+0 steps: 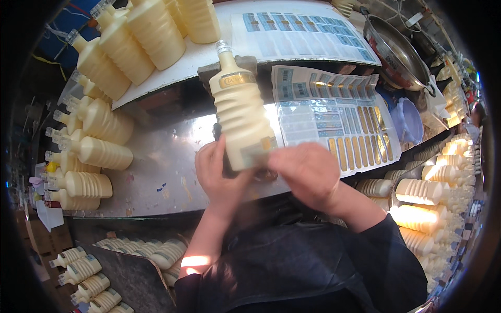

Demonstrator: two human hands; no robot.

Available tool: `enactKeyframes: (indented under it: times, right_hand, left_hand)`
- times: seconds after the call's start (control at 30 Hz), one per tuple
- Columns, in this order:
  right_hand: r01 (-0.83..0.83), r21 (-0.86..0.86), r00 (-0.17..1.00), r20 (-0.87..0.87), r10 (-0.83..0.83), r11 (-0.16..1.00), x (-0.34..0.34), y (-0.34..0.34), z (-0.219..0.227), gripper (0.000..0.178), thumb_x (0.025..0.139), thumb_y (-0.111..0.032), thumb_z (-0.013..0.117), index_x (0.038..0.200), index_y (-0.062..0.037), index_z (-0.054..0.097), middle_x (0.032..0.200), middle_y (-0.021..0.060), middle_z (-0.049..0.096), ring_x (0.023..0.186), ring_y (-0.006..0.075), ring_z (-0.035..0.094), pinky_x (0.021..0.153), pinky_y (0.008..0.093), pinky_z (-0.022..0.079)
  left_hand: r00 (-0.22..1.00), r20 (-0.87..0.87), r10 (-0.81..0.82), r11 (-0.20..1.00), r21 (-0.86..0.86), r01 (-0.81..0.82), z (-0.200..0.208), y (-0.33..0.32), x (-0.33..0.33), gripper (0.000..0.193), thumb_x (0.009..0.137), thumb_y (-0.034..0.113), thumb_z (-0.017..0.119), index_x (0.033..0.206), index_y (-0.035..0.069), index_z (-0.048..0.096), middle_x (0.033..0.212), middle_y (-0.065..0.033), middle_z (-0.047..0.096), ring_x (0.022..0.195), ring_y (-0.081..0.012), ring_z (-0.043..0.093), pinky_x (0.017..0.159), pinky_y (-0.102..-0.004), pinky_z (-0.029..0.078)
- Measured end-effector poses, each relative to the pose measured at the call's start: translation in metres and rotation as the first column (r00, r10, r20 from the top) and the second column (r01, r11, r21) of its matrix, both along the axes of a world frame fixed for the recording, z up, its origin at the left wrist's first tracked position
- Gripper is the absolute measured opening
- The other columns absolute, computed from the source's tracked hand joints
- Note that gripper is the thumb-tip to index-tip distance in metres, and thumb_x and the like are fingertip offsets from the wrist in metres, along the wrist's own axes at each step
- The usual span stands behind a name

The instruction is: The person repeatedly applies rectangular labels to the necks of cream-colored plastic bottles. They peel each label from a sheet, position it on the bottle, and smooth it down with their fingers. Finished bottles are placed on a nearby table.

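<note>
A cream-coloured bottle [241, 109] with ribbed sides and a clear cap lies tilted on a dark block [209, 69], its neck pointing away from me. Around its neck end runs a gold label strip [237, 80]. My left hand [216, 169] grips the lower left side of the bottle near its base. A pale blue-grey label [255, 151] with a gold patch sits on the lower body. Over that label's right edge is my right hand [308, 172], its fingers curled toward the bottle but smeared by motion, so whether they pinch anything is unclear.
Printed label sheets [334, 120] with gold strips lie right of the bottle; another sheet [302, 34] is on the raised shelf. Cream bottles [104, 156] crowd the left side, with more [417, 216] stacked at right. A wide pan [394, 49] and lilac bucket [408, 121] stand right.
</note>
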State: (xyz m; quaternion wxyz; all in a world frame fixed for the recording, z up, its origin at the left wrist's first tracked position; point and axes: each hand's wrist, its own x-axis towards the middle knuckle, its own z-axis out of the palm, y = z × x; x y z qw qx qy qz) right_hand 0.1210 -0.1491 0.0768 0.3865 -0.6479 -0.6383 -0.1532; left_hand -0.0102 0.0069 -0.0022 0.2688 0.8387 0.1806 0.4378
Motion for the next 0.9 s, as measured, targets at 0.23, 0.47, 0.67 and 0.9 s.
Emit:
enactKeyframes:
  times: [0.23,0.47,0.67,0.9]
  right_hand:
    - [-0.095,-0.066,0.995,0.010,0.096,0.993,-0.031,0.005,-0.006,0.024,0.082,-0.007,0.069,0.106,-0.0070,0.066,0.093,0.0067,0.070,0.080,0.0257,0.069,0.064,0.0365,0.053]
    - [0.244,-0.372,0.894,-0.271,-0.356,0.895,-0.020,0.012,0.016,0.014,0.096,-0.019,0.064,0.103,-0.0070,0.061,0.068,0.0139,0.066,0.060,0.0343,0.067,0.055,0.0441,0.053]
    - [0.161,-0.506,0.799,-0.437,-0.413,0.847,-0.033,0.013,0.023,0.029,0.095,-0.020,0.060,0.119,-0.0069,0.050,0.068,0.0200,0.067,0.065,0.0430,0.068,0.063,0.0538,0.053]
    - [0.215,-0.506,0.694,-0.523,-0.495,0.836,-0.012,0.004,0.021,0.025,0.096,-0.015,0.062,0.118,-0.0086,0.052,0.066,0.0135,0.065,0.059,0.0326,0.066,0.057,0.0448,0.049]
  left_hand:
    - [0.998,0.057,0.007,1.000,-0.026,-0.005,-0.003,-0.006,0.006,0.075,0.064,0.020,0.091,0.131,-0.001,0.063,0.114,-0.0147,0.062,0.106,-0.0339,0.060,0.093,-0.0441,0.048]
    - [1.000,0.026,0.002,0.999,-0.052,0.000,-0.002,-0.006,0.004,0.077,0.062,0.016,0.089,0.132,0.001,0.062,0.114,-0.0141,0.062,0.106,-0.0338,0.059,0.094,-0.0446,0.047]
    - [1.000,-0.006,0.021,0.999,-0.050,-0.021,-0.001,-0.011,0.004,0.078,0.060,0.013,0.088,0.133,0.002,0.062,0.117,-0.0139,0.060,0.109,-0.0339,0.057,0.095,-0.0452,0.047]
    - [1.000,0.019,0.008,0.996,-0.092,-0.006,-0.001,-0.011,0.004,0.077,0.061,0.012,0.085,0.133,0.003,0.061,0.118,-0.0138,0.060,0.110,-0.0342,0.057,0.096,-0.0447,0.047]
